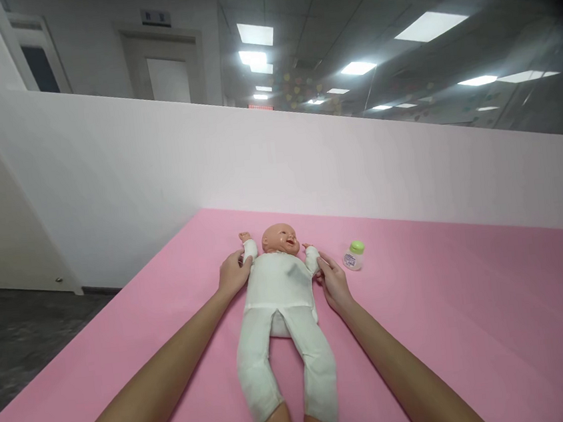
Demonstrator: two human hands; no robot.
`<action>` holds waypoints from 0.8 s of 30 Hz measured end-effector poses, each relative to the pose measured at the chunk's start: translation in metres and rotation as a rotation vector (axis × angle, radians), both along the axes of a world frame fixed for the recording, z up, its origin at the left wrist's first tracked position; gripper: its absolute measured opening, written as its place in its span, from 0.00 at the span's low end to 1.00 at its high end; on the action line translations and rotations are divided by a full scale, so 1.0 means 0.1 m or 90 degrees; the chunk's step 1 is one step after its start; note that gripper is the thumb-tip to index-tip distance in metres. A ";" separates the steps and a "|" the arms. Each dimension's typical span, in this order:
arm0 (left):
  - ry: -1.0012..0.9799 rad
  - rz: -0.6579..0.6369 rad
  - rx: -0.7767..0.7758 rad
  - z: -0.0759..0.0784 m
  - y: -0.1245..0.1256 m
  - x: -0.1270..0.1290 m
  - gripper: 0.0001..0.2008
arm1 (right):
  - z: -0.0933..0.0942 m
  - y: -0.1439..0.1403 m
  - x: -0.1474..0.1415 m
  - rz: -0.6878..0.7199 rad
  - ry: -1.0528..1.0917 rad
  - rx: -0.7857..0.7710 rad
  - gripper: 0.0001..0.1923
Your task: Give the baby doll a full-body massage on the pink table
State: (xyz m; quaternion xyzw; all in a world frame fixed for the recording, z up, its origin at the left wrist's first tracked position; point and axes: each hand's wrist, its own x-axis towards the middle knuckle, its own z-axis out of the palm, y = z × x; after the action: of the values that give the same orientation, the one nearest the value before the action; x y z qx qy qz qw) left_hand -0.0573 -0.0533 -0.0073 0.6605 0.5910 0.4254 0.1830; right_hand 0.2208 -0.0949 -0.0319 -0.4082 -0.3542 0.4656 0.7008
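Both hands rest at the shoulders of a baby doll [277,292] that lies face up on a pink counter [462,299]. Left hand [234,273] curls loosely around the doll's upper arm just below its white cuff, fingers bent and touching the sleeve; whether it truly grips or only lies against the cloth I cannot tell. Right hand [333,283] lies flat beside the doll's other arm, fingers long and fairly straight, their tips touching the sleeve near the wrist, holding nothing. Bare forearms stretch in from the lower corners on either side of the doll's legs. Its head is smooth, hard-looking plastic in a tan tone, round and hairless, pointing away toward a white wall [156,170]. Its body wears a one-piece suit of soft, matte, off-white fabric, slightly wrinkled at the hips and knees, with the legs spread a little and bare plastic shins showing at the bottom edge. Small plastic fists stick out past the cuffs. Covering the counter is a smooth, even, felt-like pink surface. Just beside the right hand, near the doll's arm but apart from it, stands a small, squat, pale bottle [353,256] with a rounded green cap and a printed label.
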 end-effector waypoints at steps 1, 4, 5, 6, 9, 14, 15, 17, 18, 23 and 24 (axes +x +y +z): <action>0.000 0.001 0.000 0.00 0.00 0.00 0.22 | 0.00 0.00 0.00 0.001 0.000 -0.002 0.29; -0.001 0.002 -0.001 0.01 -0.01 0.00 0.23 | -0.01 0.00 0.01 0.003 -0.003 -0.002 0.28; -0.001 0.001 -0.002 0.01 -0.01 0.00 0.23 | 0.00 -0.01 0.01 0.002 -0.004 -0.004 0.28; 0.000 -0.001 -0.003 0.01 -0.01 0.00 0.23 | 0.00 -0.01 0.01 0.000 -0.005 -0.006 0.28; 0.003 0.000 -0.004 0.01 -0.01 0.01 0.23 | 0.00 -0.01 0.01 0.002 0.002 -0.012 0.28; -0.001 0.006 -0.006 0.03 -0.03 0.01 0.23 | 0.01 -0.01 0.02 0.012 0.022 -0.019 0.29; -0.002 0.006 -0.006 0.03 -0.03 0.02 0.22 | 0.01 -0.01 0.02 0.011 0.023 -0.021 0.29; -0.001 0.007 -0.002 0.04 -0.04 0.02 0.20 | 0.01 -0.01 0.02 0.010 0.025 -0.022 0.28; 0.000 0.007 0.001 0.04 -0.04 0.02 0.20 | 0.02 -0.01 0.02 0.010 0.025 -0.021 0.27; 0.003 0.005 0.006 0.03 -0.03 0.02 0.19 | 0.02 -0.01 0.01 0.007 0.024 -0.021 0.25; 0.003 0.005 0.005 0.03 -0.03 0.02 0.19 | 0.02 -0.01 0.01 0.006 0.025 -0.022 0.25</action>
State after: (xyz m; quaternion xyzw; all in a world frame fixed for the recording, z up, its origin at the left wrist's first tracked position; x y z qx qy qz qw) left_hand -0.0555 -0.0565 -0.0043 0.6597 0.5923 0.4271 0.1773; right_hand 0.2220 -0.0960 -0.0298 -0.4092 -0.3346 0.4828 0.6982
